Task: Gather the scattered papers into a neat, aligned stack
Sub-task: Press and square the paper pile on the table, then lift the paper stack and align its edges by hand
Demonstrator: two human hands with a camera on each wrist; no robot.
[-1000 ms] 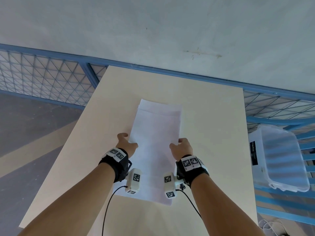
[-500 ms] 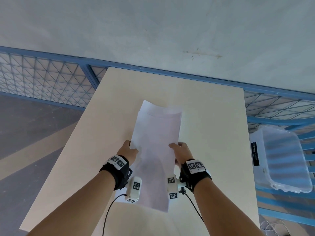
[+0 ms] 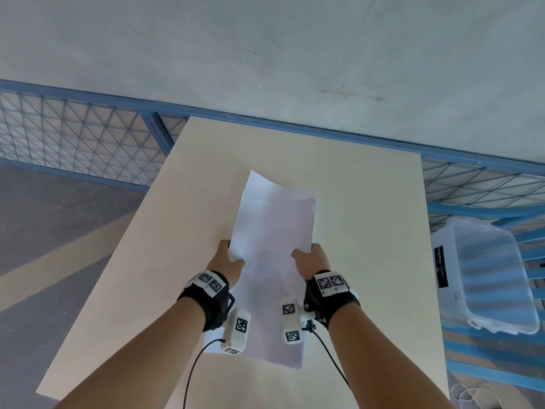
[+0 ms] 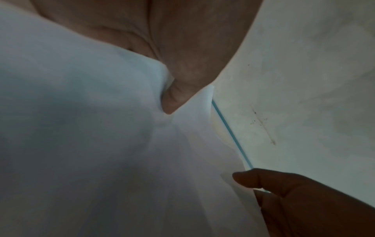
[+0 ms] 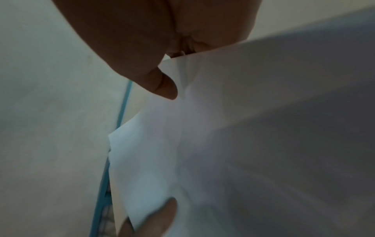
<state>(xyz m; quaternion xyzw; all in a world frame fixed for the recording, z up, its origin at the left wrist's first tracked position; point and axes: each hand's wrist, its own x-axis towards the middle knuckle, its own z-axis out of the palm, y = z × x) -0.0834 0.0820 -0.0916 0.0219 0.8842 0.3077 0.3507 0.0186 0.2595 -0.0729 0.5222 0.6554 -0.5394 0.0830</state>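
Observation:
A stack of white papers [image 3: 272, 261] is held up off the pale wooden table [image 3: 368, 231], bowed, with its far edge curling upward. My left hand [image 3: 225, 261] grips the stack's left edge, thumb on top. My right hand [image 3: 309, 261] grips the right edge the same way. In the left wrist view the thumb [image 4: 174, 96] presses into the papers [image 4: 101, 144], and the other hand's thumb [image 4: 263, 181] shows at the far edge. In the right wrist view the thumb [image 5: 162, 86] lies on the papers [image 5: 223, 144]. The sheets' far edges are slightly staggered.
A clear plastic bin [image 3: 486, 278] sits to the right of the table on a blue frame. A blue mesh fence [image 3: 73, 137] runs behind the table below a grey wall. Cables hang from both wrist cameras over the table's near edge.
The stack lay flat on the table with both hands at its sides. Both hands have taken hold of its edges and lifted it, and the sheets now bow upward.

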